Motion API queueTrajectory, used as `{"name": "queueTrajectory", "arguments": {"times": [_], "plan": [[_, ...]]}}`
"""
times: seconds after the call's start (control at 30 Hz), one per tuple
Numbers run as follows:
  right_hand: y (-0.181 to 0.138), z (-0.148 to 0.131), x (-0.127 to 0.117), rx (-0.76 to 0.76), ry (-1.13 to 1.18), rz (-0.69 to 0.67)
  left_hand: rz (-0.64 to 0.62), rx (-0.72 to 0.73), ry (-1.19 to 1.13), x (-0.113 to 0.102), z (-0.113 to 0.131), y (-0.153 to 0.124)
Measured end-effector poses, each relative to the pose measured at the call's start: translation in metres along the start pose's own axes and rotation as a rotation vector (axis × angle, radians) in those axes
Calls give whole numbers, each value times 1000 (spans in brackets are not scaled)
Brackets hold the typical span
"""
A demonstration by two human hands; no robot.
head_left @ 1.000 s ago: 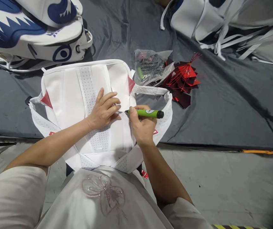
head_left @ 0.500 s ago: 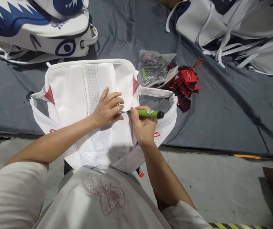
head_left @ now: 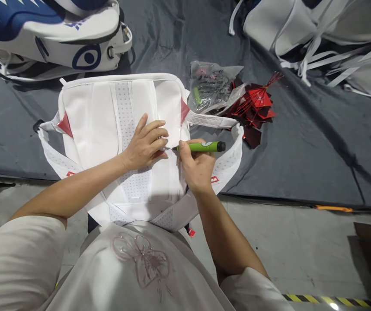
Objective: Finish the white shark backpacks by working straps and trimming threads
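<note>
A white backpack (head_left: pixel 94 116) lies back side up on a dark grey cloth, its shoulder straps (head_left: pixel 231 155) spread to both sides. My left hand (head_left: pixel 145 144) rests flat on the back panel, fingers pressing the fabric. My right hand (head_left: pixel 198 166) grips a green marker (head_left: pixel 201 147) with a black cap end. The marker's tip touches the white panel just beside my left fingertips.
A clear plastic bag (head_left: pixel 209 86) and a heap of red tags (head_left: pixel 253 108) lie right of the backpack. A white and blue bag (head_left: pixel 49 39) sits at the back left. More white bags with loose straps (head_left: pixel 318 39) are at the back right. The grey cloth (head_left: pixel 318 147) ends at bare floor (head_left: pixel 302 246).
My right hand with the marker has shifted slightly up and right along the panel. My left hand stays pressed on the backpack. The view has drifted a little.
</note>
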State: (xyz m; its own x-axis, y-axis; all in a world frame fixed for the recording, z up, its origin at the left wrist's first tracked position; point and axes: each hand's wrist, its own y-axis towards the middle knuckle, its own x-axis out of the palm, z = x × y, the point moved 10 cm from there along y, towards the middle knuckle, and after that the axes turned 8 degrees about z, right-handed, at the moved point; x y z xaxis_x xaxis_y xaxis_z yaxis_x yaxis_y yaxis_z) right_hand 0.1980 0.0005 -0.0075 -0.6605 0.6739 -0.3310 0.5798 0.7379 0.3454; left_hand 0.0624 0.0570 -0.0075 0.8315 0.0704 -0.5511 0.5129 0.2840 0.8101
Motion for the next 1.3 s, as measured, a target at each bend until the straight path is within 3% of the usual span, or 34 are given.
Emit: {"name": "queueTrajectory", "arguments": {"times": [0.57,0.83,1.13,1.23,1.3], "plan": [[5,-2,1,-34,-46,-1,-81,-59,20,10,-9,-3],[5,-6,3,-63,-95,-42,-45,-39,-37,5,-7,0],[8,-3,5,-44,-76,-24,-140,-88,56,13,-14,-1],[4,2,6,-32,-78,-74,-107,-11,53,11,-9,0],[-7,8,1,8,-34,-107,-145,-55,33,16,-15,-1]]}}
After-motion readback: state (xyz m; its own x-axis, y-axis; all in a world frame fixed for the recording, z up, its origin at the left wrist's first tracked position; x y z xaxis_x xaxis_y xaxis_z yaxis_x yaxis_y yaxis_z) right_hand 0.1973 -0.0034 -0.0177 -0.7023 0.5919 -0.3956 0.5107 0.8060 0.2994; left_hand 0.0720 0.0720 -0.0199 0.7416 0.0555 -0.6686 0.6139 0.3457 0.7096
